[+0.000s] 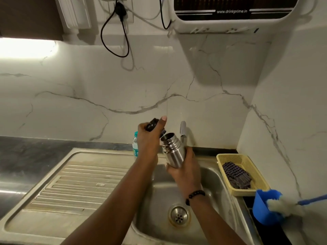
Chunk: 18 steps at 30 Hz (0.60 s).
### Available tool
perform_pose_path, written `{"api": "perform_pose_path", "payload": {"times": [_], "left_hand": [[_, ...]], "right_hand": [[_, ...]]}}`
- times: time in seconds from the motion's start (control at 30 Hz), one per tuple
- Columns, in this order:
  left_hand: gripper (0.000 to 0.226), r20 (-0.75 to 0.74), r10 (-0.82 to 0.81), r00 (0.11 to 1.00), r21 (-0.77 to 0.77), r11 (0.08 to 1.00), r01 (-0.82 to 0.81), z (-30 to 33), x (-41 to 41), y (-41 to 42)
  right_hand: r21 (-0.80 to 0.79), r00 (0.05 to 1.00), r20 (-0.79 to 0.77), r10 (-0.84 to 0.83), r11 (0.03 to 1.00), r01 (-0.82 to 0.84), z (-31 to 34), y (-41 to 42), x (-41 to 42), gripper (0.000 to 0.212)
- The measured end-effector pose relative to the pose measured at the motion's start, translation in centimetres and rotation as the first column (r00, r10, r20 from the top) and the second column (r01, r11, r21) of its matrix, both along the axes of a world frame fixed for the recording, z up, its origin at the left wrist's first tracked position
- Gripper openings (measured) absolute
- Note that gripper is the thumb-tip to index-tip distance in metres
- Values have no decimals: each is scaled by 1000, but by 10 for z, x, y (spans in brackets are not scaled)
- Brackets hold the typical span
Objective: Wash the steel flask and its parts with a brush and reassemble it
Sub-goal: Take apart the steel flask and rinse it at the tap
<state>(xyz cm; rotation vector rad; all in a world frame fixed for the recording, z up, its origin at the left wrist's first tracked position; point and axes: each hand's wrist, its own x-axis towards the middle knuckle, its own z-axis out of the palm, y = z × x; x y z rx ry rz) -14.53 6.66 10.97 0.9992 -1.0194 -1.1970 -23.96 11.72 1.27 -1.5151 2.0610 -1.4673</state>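
In the middle of the frame, over the sink (215, 175), the right hand (184, 169) wraps round the steel flask (172, 150) while the left hand (147, 138) grips its black cap (151, 125) just off the open mouth. I think it helps to keep the flask tipped over the sink, put the cap down, then fetch the brush (283, 205) at the lower right

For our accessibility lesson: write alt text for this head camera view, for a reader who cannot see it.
Over a steel sink, the right hand holds an open steel flask while the left hand holds its black cap. A bottle brush rests in a blue container on the right.
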Motion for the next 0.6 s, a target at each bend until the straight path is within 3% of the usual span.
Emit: {"api": "perform_pose_path", "payload": {"times": [0.17, 0.33, 0.6], "left_hand": [[57, 304, 43, 952, -171, 985, 11, -24, 58, -20], [57, 680, 186, 709, -229, 973, -35, -103, 148, -16], [57, 806, 145, 574, -118, 989, -85, -211, 236, 21]], "right_hand": [[-38, 971, 237, 40, 999, -31, -7, 6, -3, 77], [14, 959, 273, 79, 996, -86, -15, 12, 6, 71], [71, 941, 310, 133, 984, -163, -29, 17, 29, 67]]}}
